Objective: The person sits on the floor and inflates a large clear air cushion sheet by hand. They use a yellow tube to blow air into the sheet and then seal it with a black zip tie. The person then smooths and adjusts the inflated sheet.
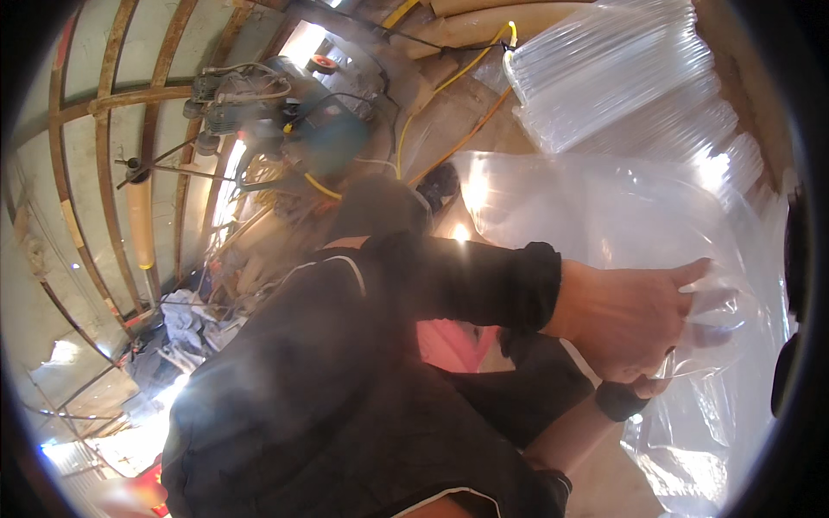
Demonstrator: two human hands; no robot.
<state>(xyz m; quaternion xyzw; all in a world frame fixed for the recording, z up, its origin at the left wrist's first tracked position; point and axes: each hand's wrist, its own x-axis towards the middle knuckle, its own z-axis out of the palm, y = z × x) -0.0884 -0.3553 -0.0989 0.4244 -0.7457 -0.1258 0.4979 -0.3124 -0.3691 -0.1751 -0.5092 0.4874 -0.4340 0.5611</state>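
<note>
In the head view, the left hand (626,319) grips a wrinkled fold of a large clear plastic sheet (596,203), which spreads across the right side. The right hand (652,387) is mostly hidden just below it, so I cannot tell whether it holds anything; a pleated stack of clear plastic (604,73) lies beyond, at the upper right.

Rough workshop/shed, by the look: bare wood battens (108,52) over pale panels upper L, motorised machine (237,108) w/ hoses top ctr-L, yellow cord (513,33) top ctr, big clear plastic stack (617,69) upper R.
</note>
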